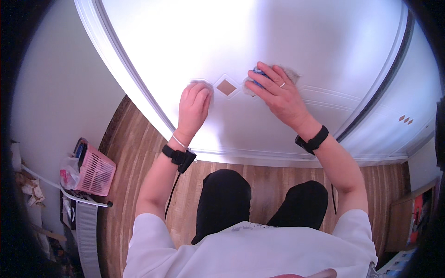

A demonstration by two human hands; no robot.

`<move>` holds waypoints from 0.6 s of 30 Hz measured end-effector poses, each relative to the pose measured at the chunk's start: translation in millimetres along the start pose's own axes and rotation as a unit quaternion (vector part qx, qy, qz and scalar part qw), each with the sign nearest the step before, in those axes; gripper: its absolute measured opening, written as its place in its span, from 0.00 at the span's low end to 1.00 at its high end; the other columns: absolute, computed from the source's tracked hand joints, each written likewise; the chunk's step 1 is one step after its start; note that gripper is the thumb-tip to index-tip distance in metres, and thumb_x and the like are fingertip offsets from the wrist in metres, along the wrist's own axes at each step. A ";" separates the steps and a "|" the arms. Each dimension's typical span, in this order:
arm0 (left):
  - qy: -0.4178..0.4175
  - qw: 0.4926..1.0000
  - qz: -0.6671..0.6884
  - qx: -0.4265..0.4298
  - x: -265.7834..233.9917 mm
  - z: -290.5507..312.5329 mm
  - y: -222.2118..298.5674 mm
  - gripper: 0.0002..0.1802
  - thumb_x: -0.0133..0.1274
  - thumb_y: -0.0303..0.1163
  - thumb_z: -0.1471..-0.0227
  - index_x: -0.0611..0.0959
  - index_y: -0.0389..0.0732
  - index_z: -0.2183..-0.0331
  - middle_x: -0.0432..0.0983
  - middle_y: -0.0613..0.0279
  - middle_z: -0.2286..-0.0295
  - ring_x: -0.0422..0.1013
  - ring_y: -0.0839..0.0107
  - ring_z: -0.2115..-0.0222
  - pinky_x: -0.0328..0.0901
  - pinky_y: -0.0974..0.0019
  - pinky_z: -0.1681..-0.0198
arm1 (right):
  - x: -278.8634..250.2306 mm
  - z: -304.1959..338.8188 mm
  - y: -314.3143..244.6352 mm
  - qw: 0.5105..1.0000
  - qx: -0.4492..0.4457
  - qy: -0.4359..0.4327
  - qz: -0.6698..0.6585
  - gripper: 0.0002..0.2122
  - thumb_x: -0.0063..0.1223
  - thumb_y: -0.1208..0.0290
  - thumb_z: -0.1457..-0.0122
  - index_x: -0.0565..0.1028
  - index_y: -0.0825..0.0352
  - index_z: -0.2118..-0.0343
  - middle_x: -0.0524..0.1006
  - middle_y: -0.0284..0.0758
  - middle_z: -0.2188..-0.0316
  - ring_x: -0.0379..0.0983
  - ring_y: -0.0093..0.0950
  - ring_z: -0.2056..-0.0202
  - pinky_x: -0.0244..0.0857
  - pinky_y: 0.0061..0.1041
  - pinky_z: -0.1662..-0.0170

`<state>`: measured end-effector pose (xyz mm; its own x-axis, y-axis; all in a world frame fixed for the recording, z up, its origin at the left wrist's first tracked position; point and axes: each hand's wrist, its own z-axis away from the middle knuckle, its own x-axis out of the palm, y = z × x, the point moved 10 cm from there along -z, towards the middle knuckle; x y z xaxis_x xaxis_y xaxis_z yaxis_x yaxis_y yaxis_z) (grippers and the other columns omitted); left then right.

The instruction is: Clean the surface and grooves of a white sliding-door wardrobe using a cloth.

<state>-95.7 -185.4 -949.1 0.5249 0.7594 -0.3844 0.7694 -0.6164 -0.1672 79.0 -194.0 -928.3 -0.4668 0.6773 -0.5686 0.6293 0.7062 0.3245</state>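
Observation:
A glossy white sliding door panel (306,28) stands upright in front of me, with a brown diamond inlay (226,87) between my two hands. My right hand (280,95) presses a greyish-white cloth (289,73) flat against the panel, right of the diamond. Something blue (258,76) shows between its fingers, perhaps part of the cloth. To the left of the diamond, the fingers of my left hand (194,104) are curled together against the panel. A whitish edge (205,84) shows at their tips, too washed out by glare to name.
A pink plastic basket (97,172) sits on the wood floor (134,153) at left, beside a grey fabric item with a curved metal bar (60,186). Another panel with small diamonds (405,119) is at right, above a wooden cabinet (401,222).

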 end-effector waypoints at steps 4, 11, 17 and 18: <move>-0.050 0.988 0.115 -0.085 22.5 17.4 -6.6 0.06 0.57 0.22 0.53 0.77 0.35 0.69 0.75 0.53 0.70 0.71 0.54 0.67 0.67 0.58 0.62 | -14.1 -31.5 17.6 0.992 0.049 0.101 0.055 0.17 0.50 0.77 0.48 0.74 0.59 0.53 0.69 0.31 0.44 0.60 0.34 0.39 0.57 0.38 0.39; -0.080 0.929 0.270 -0.240 22.8 42.0 -26.6 0.15 0.45 0.26 0.41 0.75 0.36 0.80 0.70 0.56 0.85 0.69 0.58 0.84 0.61 0.63 0.79 | 116.3 -76.3 -63.2 0.980 -0.052 -0.027 -0.188 0.11 0.49 0.73 0.46 0.75 0.61 0.59 0.71 0.30 0.47 0.58 0.34 0.38 0.56 0.32 0.37; -0.071 0.962 0.230 -0.131 28.3 19.3 -1.1 0.01 0.53 0.21 0.48 0.78 0.36 0.70 0.76 0.54 0.77 0.73 0.58 0.79 0.65 0.62 0.75 | 62.8 -56.2 -17.2 0.992 -0.077 -0.058 -0.076 0.14 0.50 0.76 0.47 0.75 0.59 0.57 0.70 0.27 0.45 0.58 0.30 0.38 0.52 0.34 0.34; -0.045 0.963 0.242 -0.113 25.7 11.1 5.1 0.06 0.54 0.19 0.50 0.77 0.36 0.66 0.77 0.53 0.74 0.74 0.57 0.76 0.66 0.62 0.74 | 35.8 -44.8 -1.0 0.995 -0.062 -0.063 -0.050 0.15 0.50 0.75 0.47 0.75 0.57 0.55 0.69 0.26 0.44 0.58 0.30 0.38 0.52 0.35 0.34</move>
<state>-82.4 -171.4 -969.8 0.8160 0.3676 -0.4460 0.5078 -0.8246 0.2494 33.9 -161.2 -915.1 -0.4370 0.5766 -0.6903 0.4982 0.7942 0.3480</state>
